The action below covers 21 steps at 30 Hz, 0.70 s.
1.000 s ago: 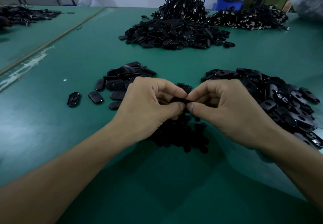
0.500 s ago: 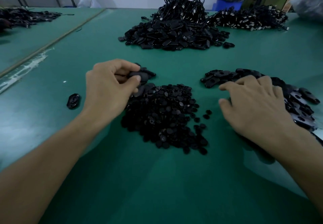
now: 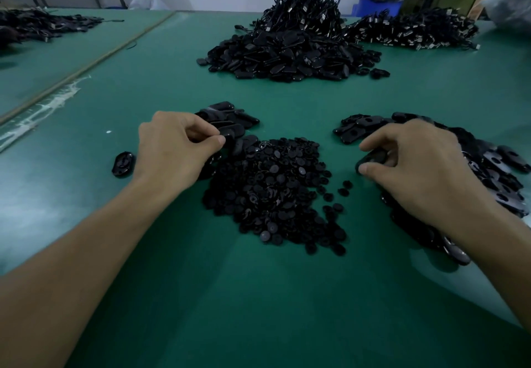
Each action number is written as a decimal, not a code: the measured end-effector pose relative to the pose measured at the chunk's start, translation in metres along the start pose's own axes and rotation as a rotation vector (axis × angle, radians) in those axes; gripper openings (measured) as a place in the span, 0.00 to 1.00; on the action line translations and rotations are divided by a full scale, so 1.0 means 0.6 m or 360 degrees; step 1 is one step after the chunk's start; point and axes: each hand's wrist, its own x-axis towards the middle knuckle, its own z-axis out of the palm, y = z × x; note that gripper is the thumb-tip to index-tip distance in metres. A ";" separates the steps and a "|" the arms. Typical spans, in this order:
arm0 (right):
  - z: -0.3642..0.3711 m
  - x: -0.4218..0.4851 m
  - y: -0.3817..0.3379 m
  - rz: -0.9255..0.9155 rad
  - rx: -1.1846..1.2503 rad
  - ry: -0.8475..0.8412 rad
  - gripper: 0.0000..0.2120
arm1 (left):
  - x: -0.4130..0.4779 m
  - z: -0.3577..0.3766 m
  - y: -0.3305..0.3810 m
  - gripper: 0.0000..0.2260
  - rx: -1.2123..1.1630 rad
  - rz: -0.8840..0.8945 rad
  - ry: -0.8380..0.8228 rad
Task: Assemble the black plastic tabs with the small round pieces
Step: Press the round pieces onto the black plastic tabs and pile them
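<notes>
A heap of small round black pieces [image 3: 273, 189] lies in the middle of the green table [image 3: 258, 295]. Left of it is a small pile of black tabs [image 3: 230, 117]. My left hand [image 3: 175, 149] is at that pile's near edge, thumb and forefinger pinching one black tab [image 3: 232, 132]. On the right spreads a larger pile of tabs with holes [image 3: 494, 166]. My right hand [image 3: 416, 166] rests at its left edge and grips one black tab [image 3: 373, 157] between thumb and curled fingers. My two hands are well apart.
One loose tab [image 3: 123, 163] lies left of my left hand. A big heap of black tabs [image 3: 287, 54] with a tangle of cables [image 3: 304, 8] sits at the back, another heap [image 3: 416, 31] back right, a blue bin [image 3: 376, 2] behind.
A second ago both hands met over the round pieces on one tab. My left hand carried it to the left pile; my right hand went to the right pile and picked up a tab.
</notes>
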 end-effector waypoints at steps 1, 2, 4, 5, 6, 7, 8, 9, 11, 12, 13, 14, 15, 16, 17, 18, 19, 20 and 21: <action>0.000 -0.001 -0.003 -0.0044 0.0131 0.0029 0.08 | 0.000 0.000 -0.001 0.08 0.0017 0.0009 0.0012; 0.002 -0.003 -0.007 -0.0079 0.0248 0.0037 0.08 | 0.001 0.000 -0.002 0.08 0.0037 0.0013 0.0021; 0.005 -0.006 -0.013 -0.0120 0.0462 0.0055 0.09 | 0.002 0.001 -0.005 0.04 0.0070 -0.0005 0.0028; 0.007 -0.006 -0.015 -0.0125 0.0570 0.0073 0.09 | 0.002 0.002 -0.007 0.03 0.0094 -0.0018 0.0030; 0.007 -0.006 -0.016 -0.0116 0.0676 0.0082 0.08 | 0.002 0.003 -0.008 0.06 0.0127 -0.0028 0.0038; 0.007 -0.006 -0.016 -0.0099 0.0779 0.0076 0.07 | 0.002 0.003 -0.009 0.08 0.0160 -0.0033 0.0046; 0.007 -0.005 -0.017 -0.0085 0.0878 0.0054 0.07 | 0.002 0.003 -0.008 0.09 0.0178 -0.0020 0.0066; 0.007 -0.005 -0.019 -0.0072 0.0978 0.0023 0.07 | 0.000 0.002 -0.003 0.08 0.0177 0.0016 0.0082; 0.007 -0.005 -0.021 -0.0022 0.1184 -0.0047 0.07 | -0.009 0.004 0.012 0.03 0.0100 0.0118 0.0093; 0.008 -0.005 -0.023 0.0013 0.1289 -0.0079 0.07 | -0.016 0.006 0.021 0.03 0.0034 0.0175 0.0081; 0.009 -0.006 -0.024 0.0047 0.1385 -0.0107 0.07 | -0.025 0.009 0.033 0.03 -0.0043 0.0232 0.0058; 0.011 -0.006 -0.025 0.0079 0.1467 -0.0130 0.07 | -0.035 0.012 0.044 0.03 -0.0121 0.0295 0.0024; 0.012 -0.006 -0.026 0.0106 0.1539 -0.0153 0.07 | -0.045 0.015 0.055 0.03 -0.0191 0.0365 -0.0018; 0.013 -0.006 -0.027 0.0128 0.1607 -0.0177 0.07 | -0.054 0.019 0.064 0.03 -0.0251 0.0426 -0.0071; 0.015 -0.006 -0.029 0.0143 0.1672 -0.0203 0.07 | -0.062 0.023 0.072 0.03 -0.0313 0.0459 -0.0135; 0.016 -0.007 -0.031 0.0149 0.1737 -0.0226 0.07 | -0.069 0.027 0.077 0.03 -0.0378 0.0458 -0.0201; 0.019 -0.007 -0.033 0.0151 0.1804 -0.0248 0.06 | -0.073 0.030 0.081 0.02 -0.0446 0.0438 -0.0259; 0.021 -0.008 -0.035 0.0147 0.1872 -0.0270 0.06 | -0.075 0.033 0.084 0.03 -0.0514 0.0415 -0.0308; 0.024 -0.008 -0.038 0.0141 0.1936 -0.0294 0.06 | -0.077 0.034 0.085 0.03 -0.0576 0.0392 -0.0353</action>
